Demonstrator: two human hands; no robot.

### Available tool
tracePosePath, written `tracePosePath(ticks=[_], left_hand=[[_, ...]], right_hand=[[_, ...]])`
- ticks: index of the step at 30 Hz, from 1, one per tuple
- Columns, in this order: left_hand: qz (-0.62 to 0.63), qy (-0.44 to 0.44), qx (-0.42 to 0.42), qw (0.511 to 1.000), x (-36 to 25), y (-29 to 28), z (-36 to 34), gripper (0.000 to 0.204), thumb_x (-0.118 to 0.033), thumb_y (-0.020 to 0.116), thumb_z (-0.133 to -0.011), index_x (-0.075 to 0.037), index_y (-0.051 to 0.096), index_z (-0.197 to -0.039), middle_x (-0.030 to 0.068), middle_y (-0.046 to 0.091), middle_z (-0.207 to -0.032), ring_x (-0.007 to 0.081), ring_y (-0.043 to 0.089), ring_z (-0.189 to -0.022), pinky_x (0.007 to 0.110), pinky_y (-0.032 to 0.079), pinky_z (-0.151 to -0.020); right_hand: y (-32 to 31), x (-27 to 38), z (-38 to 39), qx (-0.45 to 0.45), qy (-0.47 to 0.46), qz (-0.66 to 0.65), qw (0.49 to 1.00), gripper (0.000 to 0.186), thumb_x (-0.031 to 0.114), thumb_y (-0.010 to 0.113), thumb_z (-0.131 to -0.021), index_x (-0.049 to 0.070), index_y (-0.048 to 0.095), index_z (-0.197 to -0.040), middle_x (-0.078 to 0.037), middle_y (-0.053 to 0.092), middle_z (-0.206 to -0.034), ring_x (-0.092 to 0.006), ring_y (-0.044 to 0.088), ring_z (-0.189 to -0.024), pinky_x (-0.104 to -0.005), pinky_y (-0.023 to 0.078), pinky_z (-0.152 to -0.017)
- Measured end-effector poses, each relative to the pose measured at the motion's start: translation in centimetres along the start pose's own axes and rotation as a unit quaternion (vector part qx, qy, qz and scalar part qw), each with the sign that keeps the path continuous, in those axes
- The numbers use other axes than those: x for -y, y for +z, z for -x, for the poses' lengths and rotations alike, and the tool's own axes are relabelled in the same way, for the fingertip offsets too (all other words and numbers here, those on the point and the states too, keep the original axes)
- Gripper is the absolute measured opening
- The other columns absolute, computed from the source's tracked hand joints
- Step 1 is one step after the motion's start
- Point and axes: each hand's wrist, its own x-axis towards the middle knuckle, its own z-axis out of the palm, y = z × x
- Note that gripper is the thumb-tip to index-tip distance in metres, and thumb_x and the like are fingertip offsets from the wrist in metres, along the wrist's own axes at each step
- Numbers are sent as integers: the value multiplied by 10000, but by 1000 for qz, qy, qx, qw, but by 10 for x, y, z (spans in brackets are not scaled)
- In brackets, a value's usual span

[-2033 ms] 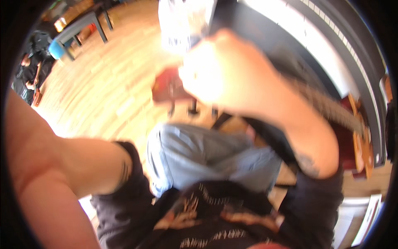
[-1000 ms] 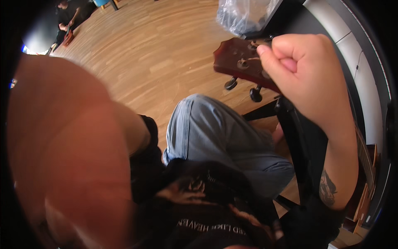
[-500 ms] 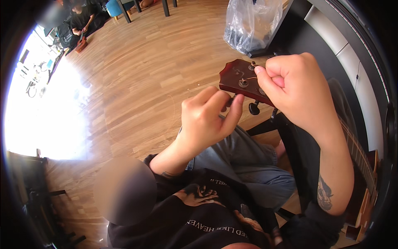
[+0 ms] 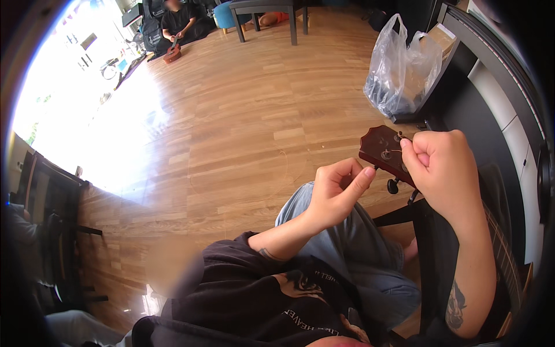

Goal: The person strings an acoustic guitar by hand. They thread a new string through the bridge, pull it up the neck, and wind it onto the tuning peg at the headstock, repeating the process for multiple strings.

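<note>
A guitar's dark red-brown headstock (image 4: 376,144) with black tuning pegs (image 4: 393,185) points away from me at the right of the view, its fretboard (image 4: 503,254) running along my right forearm. My left hand (image 4: 341,191) is closed on a tuning peg at the headstock's near-left edge. My right hand (image 4: 439,168) is pinched on a thin string at the upper right of the headstock, the other fingers curled. My crossed legs in jeans (image 4: 370,266) are beneath my arms, and a black stand or seat frame shows beside them.
A black keyboard (image 4: 497,75) lines the right side. A plastic bag (image 4: 393,81) stands beside it. At the back are a person with a small guitar (image 4: 173,52), a dark bench (image 4: 272,11) and a blue stool (image 4: 225,17). Dark furniture (image 4: 52,196) lines the left edge.
My left arm has come from the lower-left foreground to the tuning peg. The headstock and my right hand appear lower and farther right as the view shifts, showing more floor.
</note>
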Motion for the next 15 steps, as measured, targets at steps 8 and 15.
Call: tracePosePath(ticks=[8,15], left_hand=[[-54,-38,8,998,-19,19,0,506,-337,401,-1115,-52,527,-717,-16,488,-590,84,406,-557,299,338,-528],[279,-221,78,931,-8,19,-2,517,-452,344,-1083,-95,511,-747,-47,452,-608,70,343,-492,275,272,-464]], right_hand=[[-3,2,2,-8,-1,0,1000,368,159,679,-925,-1,541,-624,-168,526,-552,-361,532,-493,-413,416,-502],[-5,-1,3,-2,-1,8,1000,379,164,677,-931,-4,536,-622,-168,520,-553,-361,526,-489,-413,408,-493]])
